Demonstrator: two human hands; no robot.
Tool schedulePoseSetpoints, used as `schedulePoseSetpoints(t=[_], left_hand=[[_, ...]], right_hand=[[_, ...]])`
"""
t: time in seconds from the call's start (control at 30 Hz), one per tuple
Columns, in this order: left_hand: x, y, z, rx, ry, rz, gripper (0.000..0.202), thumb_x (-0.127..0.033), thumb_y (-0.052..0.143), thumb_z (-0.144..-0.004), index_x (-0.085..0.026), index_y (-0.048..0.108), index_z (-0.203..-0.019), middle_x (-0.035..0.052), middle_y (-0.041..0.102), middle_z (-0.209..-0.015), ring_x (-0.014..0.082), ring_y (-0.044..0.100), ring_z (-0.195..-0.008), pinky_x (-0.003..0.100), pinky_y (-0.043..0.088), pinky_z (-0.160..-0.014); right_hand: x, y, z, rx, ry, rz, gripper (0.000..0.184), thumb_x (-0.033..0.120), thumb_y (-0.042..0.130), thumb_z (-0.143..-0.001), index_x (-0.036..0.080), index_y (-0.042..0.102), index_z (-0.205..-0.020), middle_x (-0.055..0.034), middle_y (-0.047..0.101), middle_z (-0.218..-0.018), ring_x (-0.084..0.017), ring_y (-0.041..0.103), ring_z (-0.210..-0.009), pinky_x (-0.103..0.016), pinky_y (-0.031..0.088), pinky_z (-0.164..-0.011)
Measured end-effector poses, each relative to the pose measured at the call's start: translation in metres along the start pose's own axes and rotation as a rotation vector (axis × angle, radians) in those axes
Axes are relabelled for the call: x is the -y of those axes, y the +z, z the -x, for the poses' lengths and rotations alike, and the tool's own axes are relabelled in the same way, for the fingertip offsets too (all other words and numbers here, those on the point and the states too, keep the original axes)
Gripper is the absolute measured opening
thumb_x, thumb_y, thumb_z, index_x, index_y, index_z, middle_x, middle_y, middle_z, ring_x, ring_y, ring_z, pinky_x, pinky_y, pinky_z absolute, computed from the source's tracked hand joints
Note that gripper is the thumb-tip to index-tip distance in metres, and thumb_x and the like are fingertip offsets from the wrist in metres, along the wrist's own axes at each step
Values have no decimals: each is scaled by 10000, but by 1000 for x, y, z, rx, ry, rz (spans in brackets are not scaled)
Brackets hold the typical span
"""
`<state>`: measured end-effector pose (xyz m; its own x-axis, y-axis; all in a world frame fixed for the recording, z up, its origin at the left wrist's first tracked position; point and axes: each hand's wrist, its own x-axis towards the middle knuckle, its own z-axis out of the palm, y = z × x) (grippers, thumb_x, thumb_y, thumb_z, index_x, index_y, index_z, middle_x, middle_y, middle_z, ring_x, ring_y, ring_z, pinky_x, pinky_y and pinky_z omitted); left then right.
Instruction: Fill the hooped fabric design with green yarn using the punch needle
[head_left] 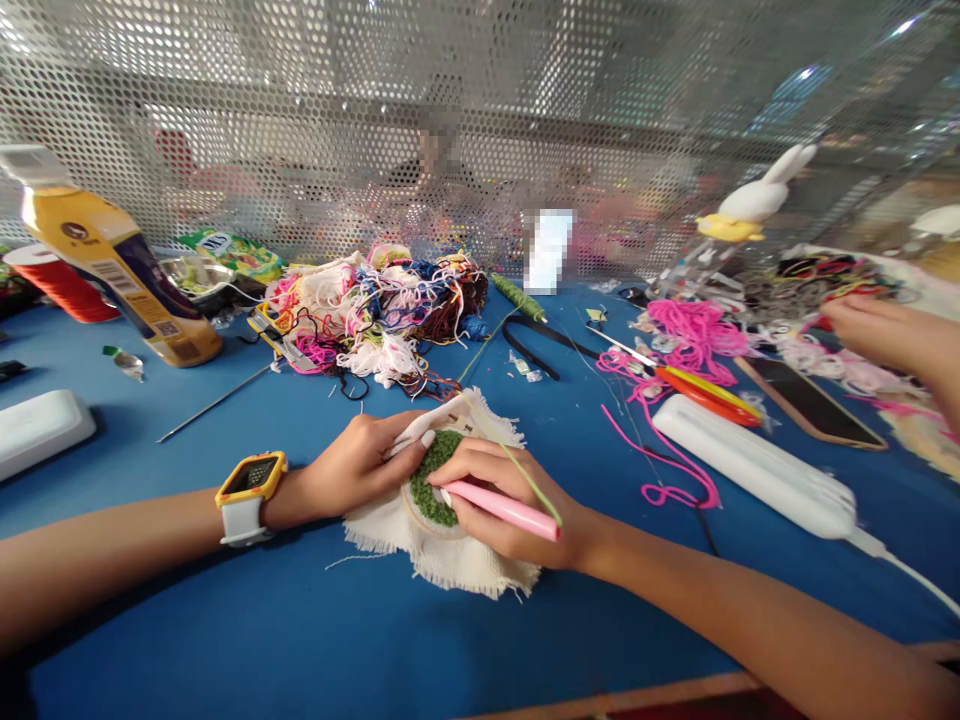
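Observation:
My right hand (510, 490) is closed around a pink punch needle (514, 510), its front end down at the green looped stitching (433, 492). That stitching fills most of a small round embroidery hoop (420, 522) on frayed white cloth (480, 572). A light green yarn strand (525, 470) runs from the pen's back end over the cloth. With thumb on top, my left hand (375, 455) grips the hoop's left edge and the cloth; its other fingers are partly hidden. The needle tip is hidden by my right fingers.
Behind the cloth lies a heap of mixed yarn (390, 310), near a green yarn skein (517, 297). A drink bottle (112, 260) stands at left. To the right are orange-handled scissors (705, 392), pink yarn (694, 335), a white power strip (757, 465), a phone (814, 400) and another person's hand (870, 325).

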<state>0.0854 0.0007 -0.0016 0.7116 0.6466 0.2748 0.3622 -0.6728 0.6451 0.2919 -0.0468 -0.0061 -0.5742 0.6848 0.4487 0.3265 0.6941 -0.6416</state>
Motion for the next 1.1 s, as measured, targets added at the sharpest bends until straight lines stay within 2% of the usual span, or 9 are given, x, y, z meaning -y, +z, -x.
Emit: schedulePoseSetpoints(t=[0.17,0.2,0.4,0.5,0.63,0.7,0.8,0.87,1.1], left_hand=[[0,0,-1,3,6,-15,234,-266,412,-924,-112,566,-1009,-56,441,-595,64,336,-515,160,307,-470],[0,0,-1,4,14,-17,231,-261,412,-924,-111,565,-1011,-58,434,-593,64,331,-513,160,303,-467],[1,1,0,-10,54,-5,208,-243,423,-922,-113,561,-1010,-62,424,-593,57,324,-508,153,291,-457],[0,1,1,-8,44,-11,214,-246,423,-924,-116,561,-1026,-64,416,-590,57,323,-507,153,289,-459],[1,1,0,16,23,7,231,-258,416,-929,-124,553,-1060,-65,402,-588,59,314,-502,153,286,-453],[1,1,0,22,18,16,232,-268,416,-928,-120,558,-1039,-60,414,-594,61,322,-506,154,293,-456],[2,0,-1,25,5,17,237,-278,415,-927,-116,564,-1014,-52,433,-602,64,338,-513,156,303,-461],[1,0,-1,29,1,15,251,-281,409,-928,-115,565,-1033,-47,442,-607,67,346,-515,159,307,-462],[0,0,-1,23,-7,21,284,-277,406,-926,-111,569,-1089,-44,441,-610,71,342,-523,160,303,-456]], right_hand=[[2,1,2,-14,144,6,12,170,556,-834,169,554,-822,9,580,-714,-92,525,-611,-205,391,-556],[2,1,1,-12,147,12,48,191,561,-839,170,543,-800,15,562,-692,-88,503,-588,-205,374,-537],[3,6,1,-74,111,56,99,179,554,-837,181,519,-744,15,544,-673,-100,498,-605,-224,390,-574],[3,3,5,-91,148,35,51,220,578,-845,178,570,-818,-10,602,-761,-112,543,-653,-232,442,-597],[2,-3,11,-83,142,4,245,305,533,-904,145,567,-1087,-70,600,-1061,-159,603,-873,-335,522,-756],[1,-4,12,-91,144,0,259,312,512,-918,157,561,-1119,-77,588,-1111,-169,603,-919,-354,529,-780],[-1,-5,11,-125,156,-7,158,338,503,-908,257,631,-865,-8,651,-907,-145,619,-820,-245,519,-621],[0,-5,10,-152,167,-9,204,334,523,-887,290,603,-704,17,642,-740,-140,625,-737,-228,465,-498],[6,-1,11,-221,224,-7,124,241,514,-859,287,553,-751,5,596,-648,-132,586,-574,-262,476,-476]])
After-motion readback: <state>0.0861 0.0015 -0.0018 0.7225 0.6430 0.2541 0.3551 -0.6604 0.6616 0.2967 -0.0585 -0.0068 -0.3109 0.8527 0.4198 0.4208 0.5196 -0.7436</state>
